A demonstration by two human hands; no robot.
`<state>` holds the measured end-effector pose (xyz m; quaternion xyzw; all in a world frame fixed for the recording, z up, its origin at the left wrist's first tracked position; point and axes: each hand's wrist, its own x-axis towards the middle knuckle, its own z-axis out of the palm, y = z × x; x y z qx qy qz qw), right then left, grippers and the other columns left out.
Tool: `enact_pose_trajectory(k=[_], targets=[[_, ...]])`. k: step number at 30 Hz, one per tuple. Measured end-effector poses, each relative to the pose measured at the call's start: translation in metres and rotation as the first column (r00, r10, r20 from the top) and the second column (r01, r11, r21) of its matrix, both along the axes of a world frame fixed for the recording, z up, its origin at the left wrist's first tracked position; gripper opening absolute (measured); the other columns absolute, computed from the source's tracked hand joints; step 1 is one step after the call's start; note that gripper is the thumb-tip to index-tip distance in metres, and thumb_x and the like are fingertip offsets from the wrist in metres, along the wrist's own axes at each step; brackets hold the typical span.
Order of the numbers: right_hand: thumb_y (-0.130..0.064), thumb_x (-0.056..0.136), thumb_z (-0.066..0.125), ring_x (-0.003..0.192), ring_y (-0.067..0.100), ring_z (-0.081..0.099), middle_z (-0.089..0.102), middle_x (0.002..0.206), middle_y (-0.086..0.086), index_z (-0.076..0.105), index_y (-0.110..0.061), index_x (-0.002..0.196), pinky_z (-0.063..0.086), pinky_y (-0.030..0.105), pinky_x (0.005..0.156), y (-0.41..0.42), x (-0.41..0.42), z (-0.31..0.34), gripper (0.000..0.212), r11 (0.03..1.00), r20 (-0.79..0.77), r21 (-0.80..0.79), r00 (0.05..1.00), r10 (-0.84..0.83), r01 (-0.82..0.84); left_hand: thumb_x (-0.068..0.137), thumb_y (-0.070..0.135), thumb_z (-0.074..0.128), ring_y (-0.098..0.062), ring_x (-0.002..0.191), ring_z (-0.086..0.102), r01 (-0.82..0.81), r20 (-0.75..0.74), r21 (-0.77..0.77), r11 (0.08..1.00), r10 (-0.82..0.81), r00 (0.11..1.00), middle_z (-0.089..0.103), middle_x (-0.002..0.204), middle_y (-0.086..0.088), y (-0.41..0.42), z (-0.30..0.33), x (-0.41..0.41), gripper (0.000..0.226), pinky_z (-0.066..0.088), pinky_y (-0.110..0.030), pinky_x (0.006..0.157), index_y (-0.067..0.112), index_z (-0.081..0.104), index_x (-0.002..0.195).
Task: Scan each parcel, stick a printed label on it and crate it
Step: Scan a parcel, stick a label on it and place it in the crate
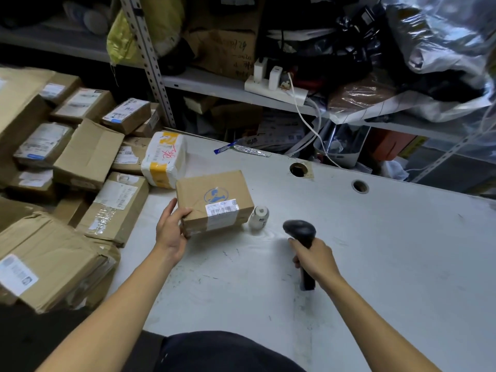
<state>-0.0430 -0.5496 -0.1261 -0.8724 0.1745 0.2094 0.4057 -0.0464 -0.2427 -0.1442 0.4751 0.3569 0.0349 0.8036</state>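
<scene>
A small brown cardboard parcel (214, 200) with a blue logo and a white barcode label lies on the white table (375, 251). My left hand (170, 229) grips its near left corner, thumb on top. My right hand (312, 257) holds a black handheld barcode scanner (300, 229) by its handle, head pointing toward the parcel from the right. A small white roll or bottle (259, 217) stands just right of the parcel.
Many cardboard parcels (88, 154) are piled at the left, with a white and yellow wrapped packet (165, 159) among them. Metal shelving (209, 84) behind holds a power strip (273, 84), bags and clutter. Two cable holes (299, 169) pierce the table's far edge.
</scene>
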Motion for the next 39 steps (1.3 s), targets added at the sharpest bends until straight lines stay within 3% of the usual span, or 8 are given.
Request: enact_pose_trajectory(k=[6,12,15,21,28,31,36,39], targets=[[-0.061,0.088,0.056,0.082,0.024,0.065,0.068,0.089,0.006,0.063,-0.015,0.087,0.054,0.037,0.072,-0.013,-0.020,-0.059,0.048,0.988,-0.117,-0.152,0.993,-0.005,-0.013,0.093,0.011,0.056,-0.018,0.095,0.063,-0.056,-0.045,0.042,0.998,0.057,0.997,0.067,0.124,-0.007,0.006,-0.016,-0.022,0.048,0.055,-0.025,0.066,0.019,0.056,0.140],[-0.052,0.082,0.075,0.132,0.027,0.035,0.042,0.137,0.009,0.045,-0.014,0.143,0.031,0.042,0.112,-0.007,-0.008,-0.049,0.079,0.972,0.356,-0.192,0.933,-0.056,0.132,0.086,0.016,0.055,-0.019,0.105,0.061,-0.031,-0.107,0.228,0.973,0.056,0.993,0.067,0.127,-0.006,0.003,-0.016,-0.018,0.046,0.047,-0.026,0.079,0.019,0.063,0.131],[-0.022,0.084,0.076,0.123,0.027,0.040,0.046,0.131,0.009,0.050,-0.015,0.142,0.033,0.035,0.103,0.004,0.023,-0.038,0.064,0.959,0.513,-0.251,0.821,0.250,-0.135,0.077,0.031,0.058,-0.024,0.126,0.052,-0.030,-0.235,0.363,0.931,0.123,0.964,0.048,0.147,-0.007,0.004,-0.016,-0.006,0.070,0.044,-0.030,0.088,0.019,0.049,0.145],[-0.002,0.086,0.060,0.141,0.023,0.025,0.025,0.160,-0.004,0.025,-0.033,0.158,0.044,0.031,0.098,0.049,0.093,-0.044,0.086,0.674,0.127,-0.291,0.671,0.731,-0.679,0.088,0.031,0.058,-0.025,0.134,0.032,0.153,-0.432,0.669,0.728,0.214,0.876,0.027,0.149,-0.003,-0.016,-0.002,0.007,0.070,0.020,-0.043,0.117,0.030,0.031,0.153],[-0.020,0.089,0.068,0.107,0.023,0.061,0.066,0.118,0.003,0.066,-0.014,0.121,0.049,0.032,0.089,0.061,0.118,-0.053,0.032,0.852,0.128,-0.100,0.842,0.524,-0.515,0.085,0.035,0.068,-0.030,0.135,0.024,0.277,-0.435,0.792,0.544,0.186,0.881,0.022,0.148,-0.004,-0.026,-0.001,0.005,0.072,0.016,-0.045,0.116,0.028,0.036,0.148],[-0.025,0.091,0.070,0.089,0.025,0.070,0.070,0.102,0.008,0.068,-0.011,0.098,0.061,0.042,0.081,0.053,0.114,-0.042,0.016,0.941,0.064,0.213,0.965,0.255,-0.263,0.081,0.032,0.072,-0.024,0.137,0.023,0.222,-0.271,0.904,0.367,0.090,0.958,0.026,0.148,-0.006,-0.034,0.003,0.003,0.068,0.019,-0.044,0.113,0.025,0.045,0.143],[-0.040,0.094,0.069,0.073,0.023,0.070,0.072,0.090,0.013,0.069,-0.003,0.099,0.058,0.033,0.066,0.045,0.097,-0.007,0.037,0.858,-0.012,0.503,0.992,0.128,-0.105,0.077,0.039,0.076,-0.007,0.120,0.051,0.164,0.067,0.911,0.379,-0.527,0.847,0.052,0.126,0.001,-0.064,0.021,0.017,0.046,0.048,-0.027,0.097,0.021,0.071,0.119],[-0.049,0.093,0.065,0.063,0.018,0.065,0.068,0.077,0.012,0.068,0.001,0.102,0.055,0.029,0.064,0.045,0.085,0.005,0.051,0.829,0.010,0.555,0.996,0.085,-0.076,0.075,0.040,0.086,-0.004,0.105,0.061,0.220,0.079,0.902,0.371,-0.643,0.762,0.063,0.111,0.009,-0.087,0.028,0.026,0.045,0.053,-0.019,0.080,0.025,0.074,0.116]])
